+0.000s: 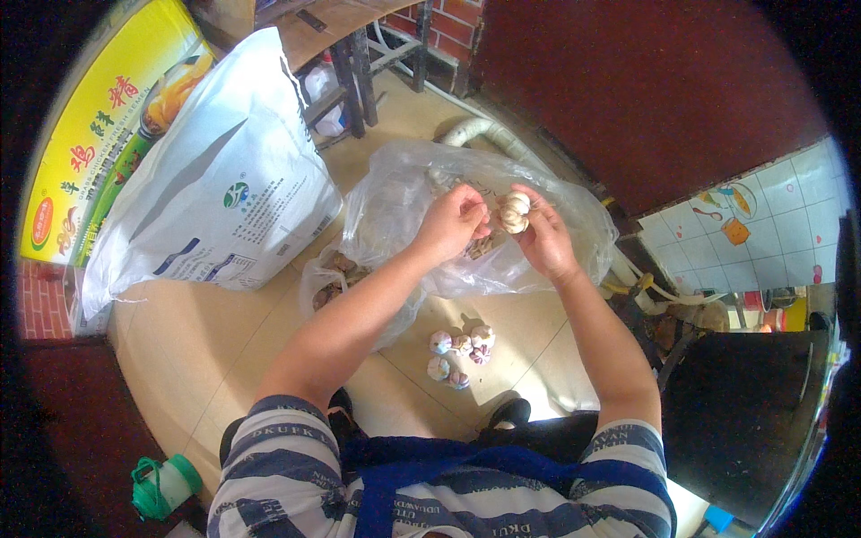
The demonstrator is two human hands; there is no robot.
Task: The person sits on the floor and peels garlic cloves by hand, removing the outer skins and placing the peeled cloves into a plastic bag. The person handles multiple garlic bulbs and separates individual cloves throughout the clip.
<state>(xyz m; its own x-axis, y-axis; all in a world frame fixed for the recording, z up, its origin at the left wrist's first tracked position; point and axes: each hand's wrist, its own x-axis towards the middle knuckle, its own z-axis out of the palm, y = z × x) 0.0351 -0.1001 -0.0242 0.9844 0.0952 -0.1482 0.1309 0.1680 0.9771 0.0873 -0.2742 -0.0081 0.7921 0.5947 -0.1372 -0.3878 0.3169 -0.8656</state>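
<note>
My right hand (546, 243) holds a whole garlic bulb (515, 212) between thumb and fingers. Just left of the bulb is my left hand (452, 225), its fingers curled in. Whether anything is pinched in them is hidden. Both hands are above a large clear plastic bag (390, 208), spread out on the floor with dry, pale brown scraps (481, 247) in it. Several garlic bulbs (461, 346), white with purple streaks, lie in a group on the tiles nearer my feet. A smaller plastic bag (311, 286) with brownish contents is partly behind my left forearm.
A white woven sack (222, 181) stands at the left, before a yellow printed carton (87, 148). Behind are a wooden bench (323, 27) and a white pipe (488, 131). A black surface (740, 417) is at the right, a green-lidded bottle (165, 487) at the lower left.
</note>
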